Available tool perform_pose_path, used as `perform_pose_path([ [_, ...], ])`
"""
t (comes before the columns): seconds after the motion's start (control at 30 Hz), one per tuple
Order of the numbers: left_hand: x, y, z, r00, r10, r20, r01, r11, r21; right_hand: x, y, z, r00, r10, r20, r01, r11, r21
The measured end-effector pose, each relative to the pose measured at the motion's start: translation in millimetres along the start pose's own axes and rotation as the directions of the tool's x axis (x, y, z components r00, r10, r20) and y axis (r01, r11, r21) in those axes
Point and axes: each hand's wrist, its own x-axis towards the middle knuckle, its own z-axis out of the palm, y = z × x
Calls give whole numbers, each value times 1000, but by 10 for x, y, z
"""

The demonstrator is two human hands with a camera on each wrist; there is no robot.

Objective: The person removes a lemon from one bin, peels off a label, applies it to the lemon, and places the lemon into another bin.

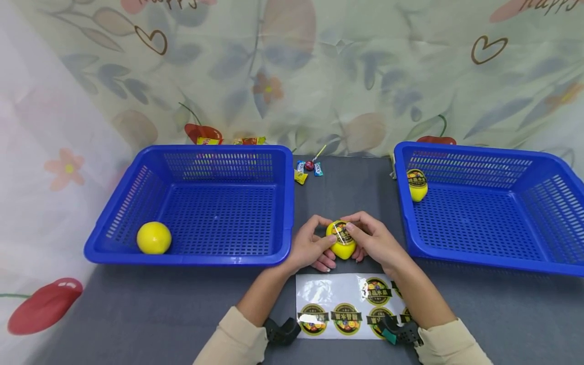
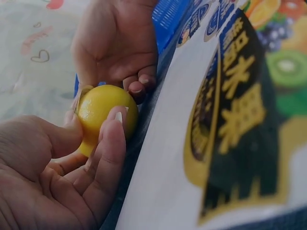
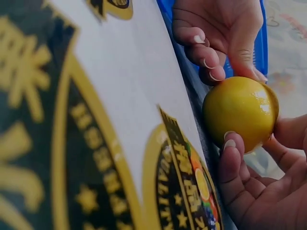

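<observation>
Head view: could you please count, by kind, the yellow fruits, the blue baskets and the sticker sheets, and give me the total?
Yellow fruits: 3 (left fruit, held fruit, right fruit)
Blue baskets: 2 (left basket, right basket)
Sticker sheet: 1
Total: 6

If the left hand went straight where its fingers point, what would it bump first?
The left hand already holds the lemon, so probably the right hand, on the lemon's other side, though depth is unclear.
</observation>
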Motion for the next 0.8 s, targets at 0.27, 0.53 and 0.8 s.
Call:
perform_pose_path([
  [0.27,13,-9,-8,1000,-6,2,6,999,-46,1,12,-19,999,29,-32,-28,999,37],
  [0.53,23,-43,-39,1000,-28,7,29,996,-81,7,39,-47,999,46,-1,-45,992,116],
  [0.8,46,-54,-39,1000,-16,-25,15,999,-46,6,2,-75,996,27,88,-30,999,36],
])
